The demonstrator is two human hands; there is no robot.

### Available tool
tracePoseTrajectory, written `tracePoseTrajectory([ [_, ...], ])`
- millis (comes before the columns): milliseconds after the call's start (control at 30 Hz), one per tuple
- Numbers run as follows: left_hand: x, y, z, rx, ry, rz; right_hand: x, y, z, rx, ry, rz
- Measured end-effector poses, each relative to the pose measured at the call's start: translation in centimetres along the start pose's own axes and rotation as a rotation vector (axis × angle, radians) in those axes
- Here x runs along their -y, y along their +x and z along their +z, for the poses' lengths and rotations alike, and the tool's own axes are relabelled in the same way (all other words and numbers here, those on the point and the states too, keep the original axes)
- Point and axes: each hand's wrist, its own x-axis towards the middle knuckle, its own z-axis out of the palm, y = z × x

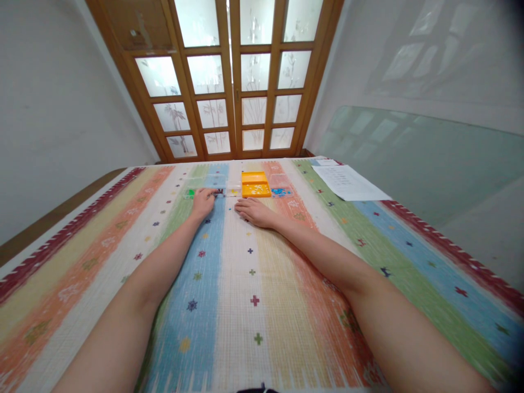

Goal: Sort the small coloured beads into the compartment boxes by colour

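My left hand [203, 203] reaches to a clear box whose compartment holds small dark red pieces [220, 192]. Its fingers are drawn together at the pieces, and whatever is between the fingertips is too small to make out. Green pieces [191, 192] lie just left of that hand. My right hand [254, 212] rests low on the tablecloth with its fingers stretched out to the left, in front of an open orange box [254, 177] with small white pieces in it. A tiny blue piece [230, 208] lies by its fingertips.
Clear boxes flank the orange one, with yellow pieces [234, 191] on one side and blue pieces [280, 191] on the other. Printed paper [350, 183] lies at the back right. A striped tablecloth [241, 327] covers the table; behind it stands a glazed wooden door [234, 82].
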Motion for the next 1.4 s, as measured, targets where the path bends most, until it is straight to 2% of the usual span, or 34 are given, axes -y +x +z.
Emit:
tracePoseTrajectory([
  [233, -0.4, -0.1, 0.2, 0.016, -0.029, 0.071, 0.0, -0.1, -0.3, -0.013, 0.016, 0.026],
  [367, -0.2, -0.2, 0.2, 0.002, -0.010, 0.076, -0.2, -0.2, -0.5, -0.071, 0.039, 0.076],
  [500, -0.5, -0.5, 0.1, -0.005, 0.003, 0.107, -1.8, -0.3, -0.6, -0.211, 0.189, 0.253],
  [600, -1.1, -0.6, 0.0, 0.027, 0.023, 0.166, -3.5, -0.7, -1.1, -0.360, 0.335, 0.460],
  [733, -1.7, -0.7, 0.0, 0.055, 0.055, 0.237, -5.3, -1.8, -2.5, -0.569, 0.543, 0.664],
  [900, -2.3, -1.0, 0.1, 0.070, 0.081, 0.294, -6.0, -2.3, -3.8, -0.728, 0.786, 0.794],
  [1067, -3.7, -1.5, 0.0, 0.190, 0.057, 0.366, -6.7, -2.2, -4.2, -0.837, 0.870, 0.846],
  [1233, -5.1, -2.2, 0.4, 0.352, 0.031, 0.533, -8.3, -2.6, -4.4, -0.959, 0.935, 0.875],
  [1400, -6.2, -3.0, 1.0, 0.412, 0.042, 0.616, -9.0, -3.0, -4.2, -1.015, 0.985, 0.929],
])
